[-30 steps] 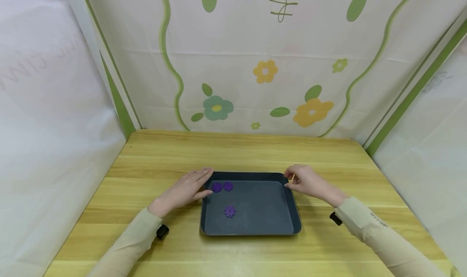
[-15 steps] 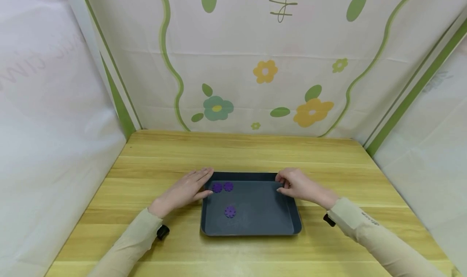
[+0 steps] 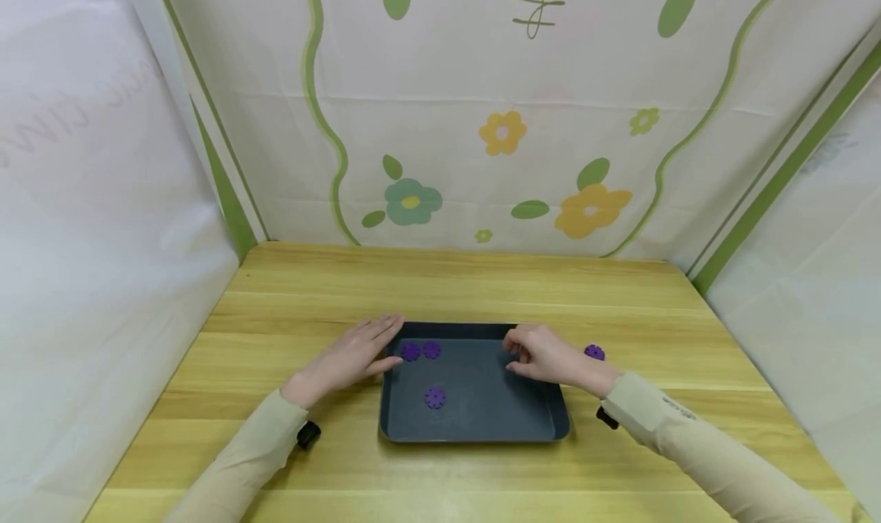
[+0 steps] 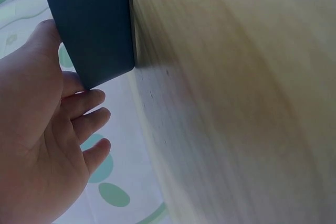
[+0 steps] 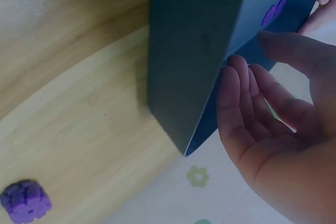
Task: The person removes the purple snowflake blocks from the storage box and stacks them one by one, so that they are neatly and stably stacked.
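A dark grey rectangular tray (image 3: 485, 420) lies on the table. Its back left holds two purple notched discs (image 3: 431, 349) side by side, and a third purple disc (image 3: 435, 397) sits nearer the front. My left hand (image 3: 344, 361) rests at the back left corner, fingers straight, thumb over the left rim; the left wrist view shows it against the dark tray wall (image 4: 97, 30). Over the tray's back right is my right hand (image 3: 551, 358), fingers bent and thumb apart. In the right wrist view nothing shows between those fingers (image 5: 231, 98).
Right of the tray, beyond my right wrist, purple notched pieces (image 5: 26, 202) stand on the wooden table (image 3: 330, 462), apparently stacked. White cloth walls with printed flowers (image 3: 502, 133) enclose the table at the back and both sides.
My right hand has moved left from the tray's right rim to over its inside, bringing the purple pieces on the right into view. The left hand and the discs stay put.
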Demonstrator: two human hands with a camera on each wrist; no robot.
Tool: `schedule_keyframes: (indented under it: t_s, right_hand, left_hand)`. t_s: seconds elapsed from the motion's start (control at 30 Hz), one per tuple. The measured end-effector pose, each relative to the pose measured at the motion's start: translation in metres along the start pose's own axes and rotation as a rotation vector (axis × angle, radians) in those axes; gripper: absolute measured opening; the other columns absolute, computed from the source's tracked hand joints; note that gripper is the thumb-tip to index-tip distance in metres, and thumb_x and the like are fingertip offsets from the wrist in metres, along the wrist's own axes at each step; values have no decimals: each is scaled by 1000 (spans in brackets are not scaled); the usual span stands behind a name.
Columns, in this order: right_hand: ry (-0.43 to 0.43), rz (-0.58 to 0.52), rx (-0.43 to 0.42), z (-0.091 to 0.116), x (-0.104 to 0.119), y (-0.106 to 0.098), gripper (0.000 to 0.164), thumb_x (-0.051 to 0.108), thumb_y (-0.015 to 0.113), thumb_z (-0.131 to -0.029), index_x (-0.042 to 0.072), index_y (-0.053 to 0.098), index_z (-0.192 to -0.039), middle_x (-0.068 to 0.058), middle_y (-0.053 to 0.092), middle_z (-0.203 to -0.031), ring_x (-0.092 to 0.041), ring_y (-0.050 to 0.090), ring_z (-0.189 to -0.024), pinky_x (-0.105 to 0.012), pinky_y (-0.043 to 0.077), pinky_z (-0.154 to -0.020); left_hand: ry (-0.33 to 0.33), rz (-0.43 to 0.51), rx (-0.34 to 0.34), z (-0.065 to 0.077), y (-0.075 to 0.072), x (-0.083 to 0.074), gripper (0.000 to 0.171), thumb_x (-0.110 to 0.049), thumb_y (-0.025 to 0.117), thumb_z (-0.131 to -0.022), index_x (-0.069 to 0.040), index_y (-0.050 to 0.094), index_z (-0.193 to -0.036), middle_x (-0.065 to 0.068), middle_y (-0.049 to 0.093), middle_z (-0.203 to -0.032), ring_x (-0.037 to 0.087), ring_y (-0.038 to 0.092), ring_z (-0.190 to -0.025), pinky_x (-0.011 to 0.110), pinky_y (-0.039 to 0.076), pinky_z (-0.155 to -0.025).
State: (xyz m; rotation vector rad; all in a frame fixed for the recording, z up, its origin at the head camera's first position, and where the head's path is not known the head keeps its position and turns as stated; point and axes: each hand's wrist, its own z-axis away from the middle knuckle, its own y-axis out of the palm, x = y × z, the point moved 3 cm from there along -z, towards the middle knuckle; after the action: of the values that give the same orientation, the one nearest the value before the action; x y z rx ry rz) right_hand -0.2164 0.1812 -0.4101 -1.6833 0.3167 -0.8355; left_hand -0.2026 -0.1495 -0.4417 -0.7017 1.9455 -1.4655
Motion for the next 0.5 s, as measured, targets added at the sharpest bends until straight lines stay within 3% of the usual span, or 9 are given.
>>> schedule_keyframes:
  t_s: [0.5]
  right_hand:
    - [-43,-14,75,-21,25,19,18,11,77,-85,4,68,-99,-7,65,-92,-10,61,-69,-14,50,-60]
  left_hand:
    - [1,-20,1,0,-1,0,68,-42,58,-99,0,41,-150,18,45,-153,31,47,-141,50,40,-117]
